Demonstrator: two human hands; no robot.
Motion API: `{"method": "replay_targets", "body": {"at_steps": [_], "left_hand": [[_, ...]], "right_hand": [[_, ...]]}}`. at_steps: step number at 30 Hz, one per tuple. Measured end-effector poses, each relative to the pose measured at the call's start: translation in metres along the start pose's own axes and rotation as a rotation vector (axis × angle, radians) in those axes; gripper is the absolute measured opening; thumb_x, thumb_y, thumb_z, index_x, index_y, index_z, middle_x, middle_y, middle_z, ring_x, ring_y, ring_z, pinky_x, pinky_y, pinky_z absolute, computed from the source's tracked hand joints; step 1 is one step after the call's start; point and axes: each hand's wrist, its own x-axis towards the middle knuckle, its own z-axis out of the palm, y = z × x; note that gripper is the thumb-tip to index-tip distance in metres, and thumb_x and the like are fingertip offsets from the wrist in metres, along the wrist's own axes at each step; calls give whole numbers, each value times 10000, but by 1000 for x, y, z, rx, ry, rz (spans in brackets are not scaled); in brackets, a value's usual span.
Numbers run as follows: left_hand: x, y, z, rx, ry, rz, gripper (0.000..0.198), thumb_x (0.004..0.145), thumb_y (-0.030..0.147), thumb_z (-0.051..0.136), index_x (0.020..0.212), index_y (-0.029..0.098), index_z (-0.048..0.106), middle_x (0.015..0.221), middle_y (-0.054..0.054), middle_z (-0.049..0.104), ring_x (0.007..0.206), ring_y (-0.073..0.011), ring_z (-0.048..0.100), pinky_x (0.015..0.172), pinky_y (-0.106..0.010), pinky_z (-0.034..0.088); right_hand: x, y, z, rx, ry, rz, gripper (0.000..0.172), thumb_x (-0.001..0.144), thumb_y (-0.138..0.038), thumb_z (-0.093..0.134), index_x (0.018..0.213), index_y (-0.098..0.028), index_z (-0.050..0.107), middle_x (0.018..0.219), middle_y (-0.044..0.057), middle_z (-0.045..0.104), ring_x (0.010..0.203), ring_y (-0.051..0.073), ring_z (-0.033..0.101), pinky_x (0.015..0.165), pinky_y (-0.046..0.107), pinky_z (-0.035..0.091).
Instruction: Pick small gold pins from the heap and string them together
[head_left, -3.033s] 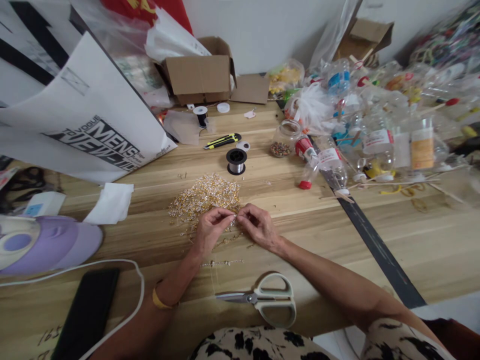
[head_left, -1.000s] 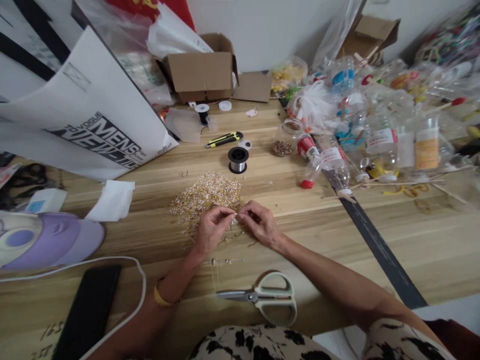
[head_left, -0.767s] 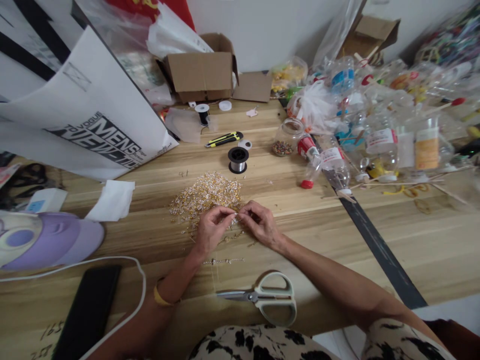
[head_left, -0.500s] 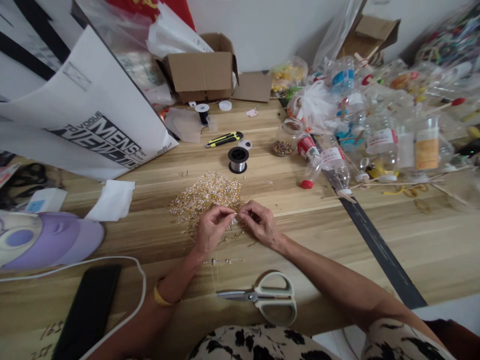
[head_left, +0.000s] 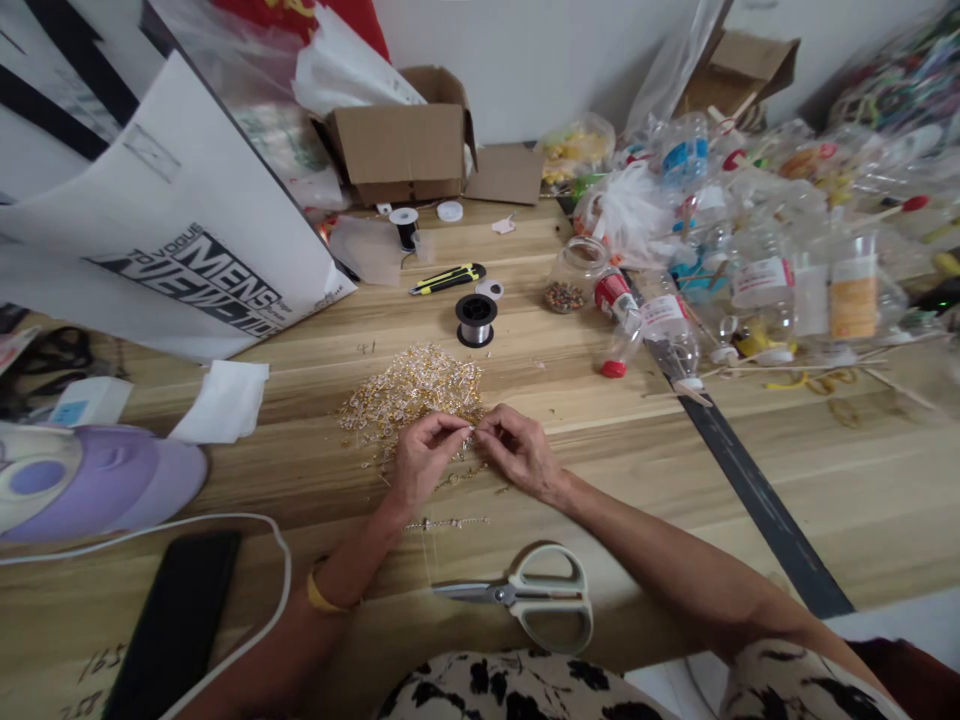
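Note:
My left hand [head_left: 422, 462] and my right hand [head_left: 517, 452] meet fingertip to fingertip at the near edge of a heap of small gold and silver beads [head_left: 411, 390] on the wooden table [head_left: 645, 470]. Both hands are pinched shut on a tiny bead piece between them, too small to name. A short beaded strand [head_left: 446, 522] lies on the table just below my left hand. White-handled scissors [head_left: 529, 597] lie closed nearer to me.
A spool of thin wire [head_left: 475, 319], a yellow utility knife [head_left: 447, 279], a jar of beads [head_left: 571, 276] and a cardboard box [head_left: 402, 142] sit behind the heap. Plastic bottles [head_left: 757, 270] crowd the right. A white bag [head_left: 161, 235], purple device [head_left: 82, 480], black phone [head_left: 176, 625] and white cable [head_left: 279, 570] occupy the left.
Both hands stay pinched together at the same spot by the heap, with only slight finger shifts. Nothing else on the table has moved.

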Motion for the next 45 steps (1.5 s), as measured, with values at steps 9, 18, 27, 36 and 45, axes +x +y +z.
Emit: {"method": "replay_targets", "body": {"at_steps": [9,18,27,36,45], "left_hand": [[1,1,1,-49,5,-39,72,677,227,713,696,163,686,701,-10,685,666,-139,614,664,-236,483],[0,4,1,-74,9,-93,74,671,224,718,695,162,686,687,0,681,647,-128,607,641,-225,474],[1,0,1,-72,-11,-63,86,678,231,720,709,156,691,707,-10,684,671,-133,609,659,-226,472],[0,1,0,-53,-8,-45,77,684,224,714,710,157,689,709,-10,681,676,-136,610,669,-230,473],[1,-2,-1,-37,-14,-11,77,691,224,707,720,155,690,724,-18,685,690,-141,611,680,-238,475]], "right_hand": [[0,-1,0,-28,1,-17,133,899,-276,541,810,-184,580,701,8,535,613,119,491,556,242,393],[0,-1,-1,-21,3,-23,133,903,-275,537,816,-183,578,700,4,530,611,117,487,561,238,390],[0,0,0,-16,8,-32,125,900,-261,543,818,-177,586,704,4,531,612,114,487,560,233,387],[1,-1,0,-19,10,-38,124,896,-255,546,809,-175,584,696,6,533,602,114,485,551,232,385],[1,-1,0,-33,15,-43,137,896,-264,542,804,-173,587,698,10,541,608,120,495,558,237,389]]}}
